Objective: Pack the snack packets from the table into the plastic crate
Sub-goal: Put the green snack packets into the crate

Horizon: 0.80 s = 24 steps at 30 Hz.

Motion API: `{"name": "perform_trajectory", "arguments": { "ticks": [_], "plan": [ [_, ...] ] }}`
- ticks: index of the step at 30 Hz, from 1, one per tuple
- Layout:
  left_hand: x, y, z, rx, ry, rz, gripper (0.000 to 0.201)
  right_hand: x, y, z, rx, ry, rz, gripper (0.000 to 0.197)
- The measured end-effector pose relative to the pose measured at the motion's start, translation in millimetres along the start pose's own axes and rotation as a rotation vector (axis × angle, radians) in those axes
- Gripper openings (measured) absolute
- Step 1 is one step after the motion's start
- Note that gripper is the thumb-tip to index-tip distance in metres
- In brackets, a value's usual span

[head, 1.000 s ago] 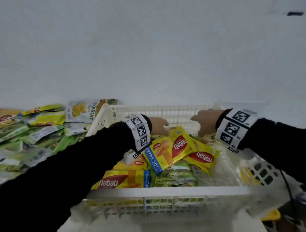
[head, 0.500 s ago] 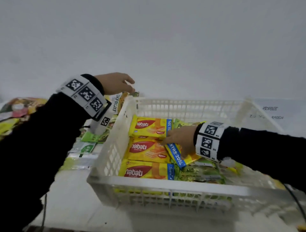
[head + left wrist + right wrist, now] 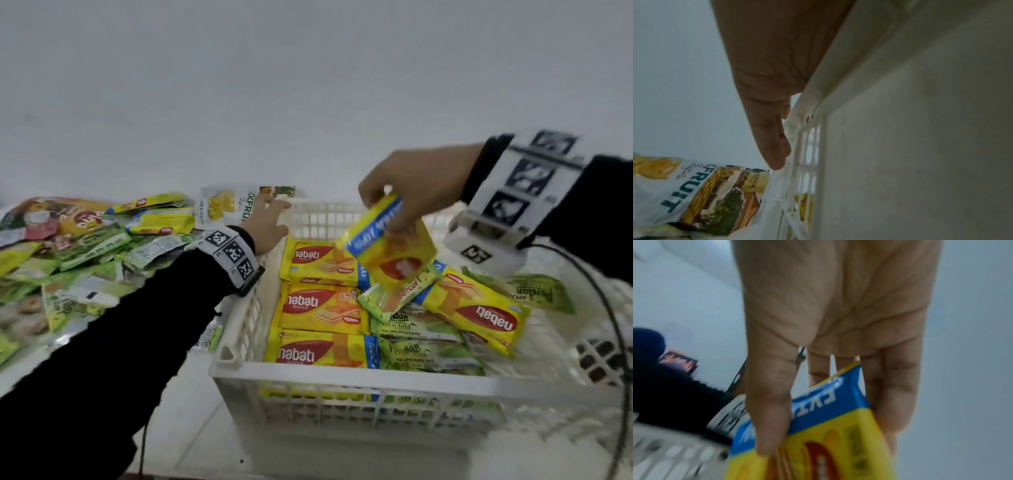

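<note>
The white plastic crate [image 3: 342, 375] stands in front of me with several yellow wafer packets [image 3: 318, 308] and green cake packets [image 3: 418, 353] inside. My right hand [image 3: 394, 205] pinches a yellow and blue wafer packet [image 3: 394, 253] by its end, hanging tilted above the crate's middle. The right wrist view shows thumb and fingers [image 3: 768, 410] clamped on that packet [image 3: 818, 447]. My left hand [image 3: 270, 219] rests with straight fingers on the crate's far left rim. In the left wrist view those fingers [image 3: 774, 142] lie along the crate wall [image 3: 900, 146].
A heap of green and yellow snack packets [image 3: 85, 246] covers the table left of the crate. A white jackfruit chip bag [image 3: 222, 205] lies just behind my left hand, also in the left wrist view [image 3: 694, 186]. A black cable [image 3: 613, 325] hangs at the right.
My right hand has lifted the wafer packet from inside the crate to above it. My left hand has dropped from the air onto the crate's far left rim.
</note>
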<state>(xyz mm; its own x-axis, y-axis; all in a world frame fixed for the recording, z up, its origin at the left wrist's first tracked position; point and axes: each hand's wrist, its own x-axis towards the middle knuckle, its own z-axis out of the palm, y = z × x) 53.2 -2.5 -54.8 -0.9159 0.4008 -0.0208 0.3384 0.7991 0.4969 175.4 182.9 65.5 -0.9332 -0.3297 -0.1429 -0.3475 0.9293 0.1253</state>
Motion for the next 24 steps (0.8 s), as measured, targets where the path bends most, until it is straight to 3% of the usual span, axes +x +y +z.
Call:
{"name": "perform_trajectory", "arguments": {
  "ticks": [3, 5, 8, 11, 14, 18, 20, 24],
  "plan": [
    [0, -2, 0, -0.055, -0.015, -0.015, 0.053, -5, 4, -17, 0.289, 0.191, 0.048, 0.024],
    [-1, -2, 0, -0.119, -0.021, -0.018, 0.054, 2, 8, -8, 0.535, 0.232, 0.112, 0.026],
    [-3, -1, 0, -0.185, -0.017, -0.022, 0.054, 18, 13, 29, 0.808, 0.233, 0.273, 0.028],
    [-3, -2, 0, -0.234, -0.023, -0.029, 0.054, 28, 14, 67, 1.040, 0.134, 0.427, 0.027],
    [-5, -1, 1, -0.265, -0.024, -0.029, 0.053, 32, 12, 100, 1.061, -0.089, 0.490, 0.024],
    [-5, -2, 1, -0.290, -0.012, -0.032, 0.053, 37, 7, 129, 1.057, -0.499, 0.471, 0.041],
    [-4, -2, 2, -0.307, -0.014, -0.037, 0.054, 38, 4, 133, 0.982, -0.554, 0.451, 0.045],
    [-4, -2, 2, -0.325, -0.013, -0.043, 0.054, 35, 1, 137, 0.679, -0.505, 0.354, 0.055]
  ]
}}
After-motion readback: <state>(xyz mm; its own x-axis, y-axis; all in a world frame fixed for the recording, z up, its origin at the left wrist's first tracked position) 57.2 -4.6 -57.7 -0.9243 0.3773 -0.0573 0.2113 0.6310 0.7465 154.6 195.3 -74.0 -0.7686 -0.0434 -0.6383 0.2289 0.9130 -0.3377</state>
